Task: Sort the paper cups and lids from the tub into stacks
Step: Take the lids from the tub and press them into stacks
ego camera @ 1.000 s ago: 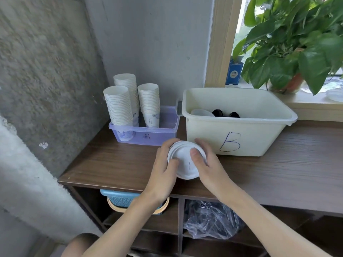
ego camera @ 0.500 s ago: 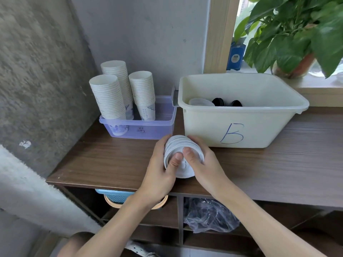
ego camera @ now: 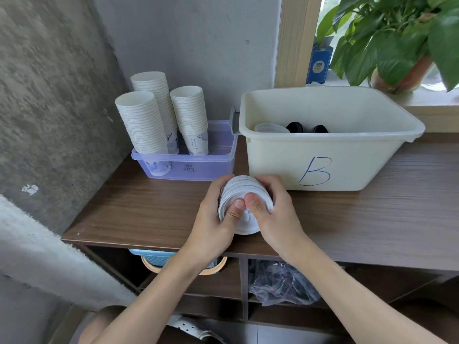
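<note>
Three tall stacks of white paper cups [ego camera: 159, 120] stand in a translucent lilac plastic tray [ego camera: 188, 167] at the left rear of the dark wooden bench [ego camera: 139, 209]. In front of the tray, the left hand [ego camera: 213, 219] grips a stack of white plastic lids [ego camera: 242, 192] from the left, its fingers [ego camera: 218, 186] curled round the far edge and its thumb pressed on the facing lid. The stack tilts toward the camera; whether it touches the bench I cannot tell. The right hand [ego camera: 278, 214] grips it likewise from the right, the two thumb tips touching. Both forearms reach in from below. Just behind stands a cream plastic tub [ego camera: 347, 165] marked B, holding a clear lid [ego camera: 270, 127] and black lids [ego camera: 295, 127].
</note>
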Demonstrator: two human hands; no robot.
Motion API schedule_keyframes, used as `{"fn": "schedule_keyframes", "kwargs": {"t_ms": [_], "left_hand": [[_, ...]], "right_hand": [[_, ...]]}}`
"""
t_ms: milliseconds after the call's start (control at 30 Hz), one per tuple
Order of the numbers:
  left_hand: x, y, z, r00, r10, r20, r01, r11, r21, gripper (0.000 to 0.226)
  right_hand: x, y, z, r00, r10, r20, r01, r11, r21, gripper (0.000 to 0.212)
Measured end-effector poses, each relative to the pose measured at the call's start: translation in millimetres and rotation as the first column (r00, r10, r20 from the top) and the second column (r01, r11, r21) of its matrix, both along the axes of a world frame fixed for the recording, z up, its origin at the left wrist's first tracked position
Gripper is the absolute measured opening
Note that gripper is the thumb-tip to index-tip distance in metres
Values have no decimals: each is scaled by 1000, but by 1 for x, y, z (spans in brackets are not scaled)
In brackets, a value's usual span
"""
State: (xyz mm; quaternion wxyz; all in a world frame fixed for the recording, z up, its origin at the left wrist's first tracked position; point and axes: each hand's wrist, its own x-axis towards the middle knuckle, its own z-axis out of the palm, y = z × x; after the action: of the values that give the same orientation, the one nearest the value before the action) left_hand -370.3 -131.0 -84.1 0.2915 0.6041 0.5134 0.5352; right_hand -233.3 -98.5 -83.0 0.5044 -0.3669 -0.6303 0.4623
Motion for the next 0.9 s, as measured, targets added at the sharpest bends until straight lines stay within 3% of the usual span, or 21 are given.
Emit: {"fn": "schedule_keyframes", "kwargs": {"t_ms": [133,300,400,567,767,900], "left_hand": [[-6,-5,1,999,-7,-38,7,1000,-9,42],[-4,-2,-2,998,27,-59,-27,1000,8,89],[-2,0,-4,999,52,-5,-52,999,4,73],[3,-1,-4,994,100,36,-100,995,1,41],[8,-1,-4,988,151,36,-152,988,10,29],[9,0,-2,984,178,26,-178,984,-6,26]], "right_hand": [[-1,1,-3,998,2,64,-3,1000,12,38],[0,3,-4,992,51,120,-52,999,7,48],[0,2,-5,985,49,162,-51,999,6,58],[-2,1,-3,989,5,145,-9,999,31,48],[-5,0,-1,988,-53,144,44,997,63,37],[-5,2,-3,990,-36,138,34,999,17,47]]}}
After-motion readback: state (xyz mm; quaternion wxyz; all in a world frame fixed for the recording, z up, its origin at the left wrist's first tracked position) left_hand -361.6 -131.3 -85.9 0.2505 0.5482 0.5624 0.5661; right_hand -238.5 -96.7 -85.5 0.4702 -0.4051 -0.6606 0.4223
